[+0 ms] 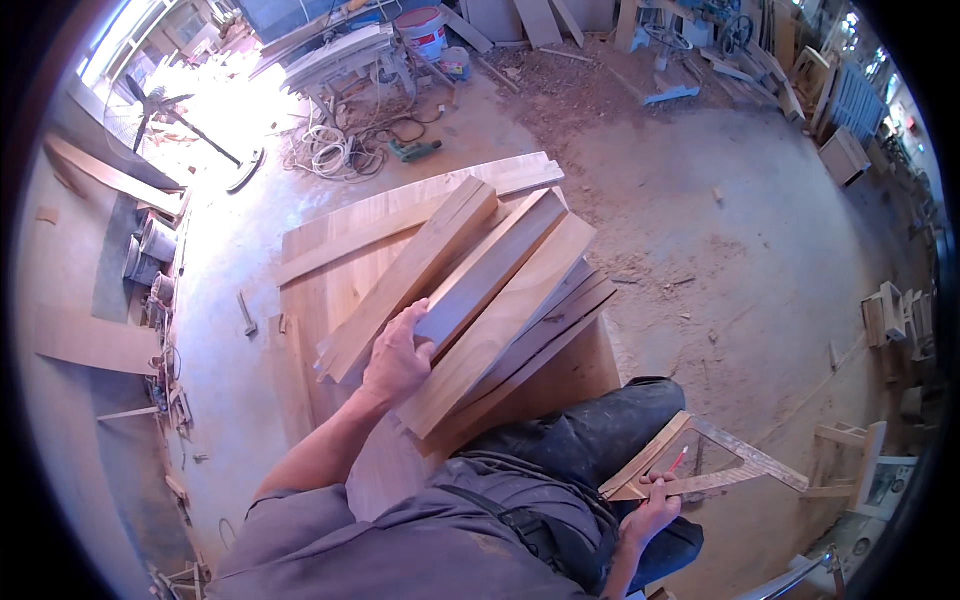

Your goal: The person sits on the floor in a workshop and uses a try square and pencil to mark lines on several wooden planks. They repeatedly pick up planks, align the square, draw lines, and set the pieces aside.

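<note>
Left hand [397, 358] flat on near end of plank stack [470, 300], fingers curled over edge of one upper plank [490, 270] — gripping, not lifting. Stack lies fanned on wide boards [330, 280], centre of scene, just beyond knees. Right hand [650, 510] low at right, closed around wooden triangular square [700, 462]; red pencil [679, 459] beside fingers. Step in hand, by look: picking or steadying plank for marking. Next move calls for square brought across to plank, edge seated flush.
</note>
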Demonstrator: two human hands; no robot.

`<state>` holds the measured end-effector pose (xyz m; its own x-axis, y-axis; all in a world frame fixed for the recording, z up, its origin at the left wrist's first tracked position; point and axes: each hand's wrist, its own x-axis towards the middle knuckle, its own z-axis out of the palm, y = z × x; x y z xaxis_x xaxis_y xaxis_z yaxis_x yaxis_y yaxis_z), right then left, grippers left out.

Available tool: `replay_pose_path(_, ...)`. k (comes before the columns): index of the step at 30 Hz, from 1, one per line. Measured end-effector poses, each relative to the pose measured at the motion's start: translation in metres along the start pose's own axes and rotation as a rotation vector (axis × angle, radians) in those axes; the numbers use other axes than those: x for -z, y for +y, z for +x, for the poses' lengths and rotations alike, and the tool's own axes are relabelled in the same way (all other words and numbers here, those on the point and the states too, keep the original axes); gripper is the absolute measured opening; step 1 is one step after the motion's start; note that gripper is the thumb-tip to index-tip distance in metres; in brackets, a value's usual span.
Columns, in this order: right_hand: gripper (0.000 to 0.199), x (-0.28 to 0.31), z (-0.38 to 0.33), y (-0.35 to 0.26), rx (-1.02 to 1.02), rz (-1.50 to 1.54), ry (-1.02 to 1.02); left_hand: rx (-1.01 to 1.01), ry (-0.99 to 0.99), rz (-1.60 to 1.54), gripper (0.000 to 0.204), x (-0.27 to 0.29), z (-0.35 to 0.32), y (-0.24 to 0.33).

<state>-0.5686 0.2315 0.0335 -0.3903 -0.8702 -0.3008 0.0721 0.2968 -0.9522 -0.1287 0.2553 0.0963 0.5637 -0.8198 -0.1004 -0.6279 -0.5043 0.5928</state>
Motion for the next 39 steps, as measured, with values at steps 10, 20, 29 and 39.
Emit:
replay_pose_path(10,0.016,0.002,-0.004,0.002,0.026,-0.071,-0.036,-0.130,0.209,0.204,0.064,-0.005,-0.010,0.016)
replay_pose_path(20,0.014,0.001,-0.007,0.001,0.028,-0.051,-0.014,-0.307,0.058,0.271,0.064,-0.018,-0.075,0.022)
replay_pose_path(29,0.016,0.009,-0.004,0.013,0.028,0.028,0.012,-0.339,0.039,0.187,0.075,-0.026,-0.071,0.023)
replay_pose_path(39,0.017,0.021,0.000,0.028,-0.011,0.095,0.039,0.114,-0.204,-0.434,0.102,-0.030,-0.061,0.018)
